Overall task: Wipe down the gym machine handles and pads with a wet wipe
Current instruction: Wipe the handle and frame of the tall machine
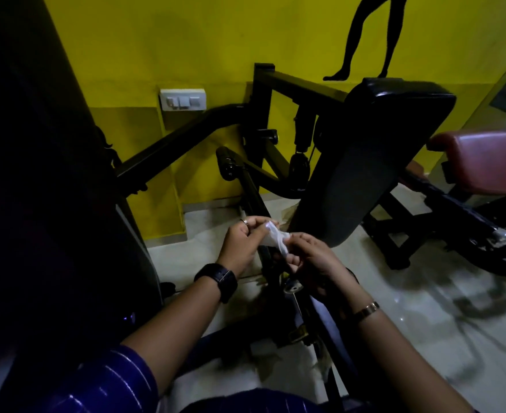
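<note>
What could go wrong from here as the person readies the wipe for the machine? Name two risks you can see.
1. The wipe is bunched between the left hand and the right hand. Used crumpled, it would likely cover little of the large black pad per pass.
2. The room is dim, and the handle and frame are black, so missed patches might go unseen.
</note>
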`<state>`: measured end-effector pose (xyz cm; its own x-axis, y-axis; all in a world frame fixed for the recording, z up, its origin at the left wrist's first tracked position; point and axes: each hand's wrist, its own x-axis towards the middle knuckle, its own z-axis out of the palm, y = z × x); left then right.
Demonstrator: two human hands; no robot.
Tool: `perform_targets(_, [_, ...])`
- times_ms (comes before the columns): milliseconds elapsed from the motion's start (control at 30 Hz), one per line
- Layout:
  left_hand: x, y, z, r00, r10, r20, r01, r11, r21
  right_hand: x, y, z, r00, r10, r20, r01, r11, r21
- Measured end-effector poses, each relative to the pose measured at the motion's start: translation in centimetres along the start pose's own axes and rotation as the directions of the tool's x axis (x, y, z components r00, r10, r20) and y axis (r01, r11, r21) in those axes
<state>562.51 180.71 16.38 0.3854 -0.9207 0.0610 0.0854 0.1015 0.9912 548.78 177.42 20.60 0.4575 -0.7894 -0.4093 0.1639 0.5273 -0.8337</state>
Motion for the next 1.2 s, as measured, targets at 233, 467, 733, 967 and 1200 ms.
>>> perform_targets(233, [-4.0, 1.8, -1.5, 0.991, -0.095, -0.097, 0.059, 0.945, -0.321, -1.9, 1.3, 1.7, 0.996, -0.072, -0.048, 0.073, 0.997, 0.023])
perform_targets(467, [-9.6, 2.9, -2.0, 0.948, -0.206, -0.242, 0.105, 0.921, -0.374, -5.5, 5.2, 3.5, 0.978, -0.206, -0.028, 0.207, 0.977, 0.045])
perform_targets(733, [-18.0, 2.1, -2.3, 0.918, -0.245, -0.312, 0.086, 0.891, -0.446, -11.8, 10.8, 2.7, 0.974, -0.225, -0.023, 0.224, 0.973, -0.064])
perform_targets(967, [-22.5, 1.4, -1.5, 0.939, -0.208, -0.274, 0.141, 0.96, -0.243, -15.2, 12.1, 1.7, 0.974, -0.221, 0.051, 0.227, 0.935, -0.272])
perform_targets(1200, [-24.5, 2.6, -2.5, 0.908, -0.187, -0.376, 0.08, 0.956, -0.284, -16.3, 11.4, 2.2, 0.993, -0.008, 0.118, 0.022, 0.993, -0.118])
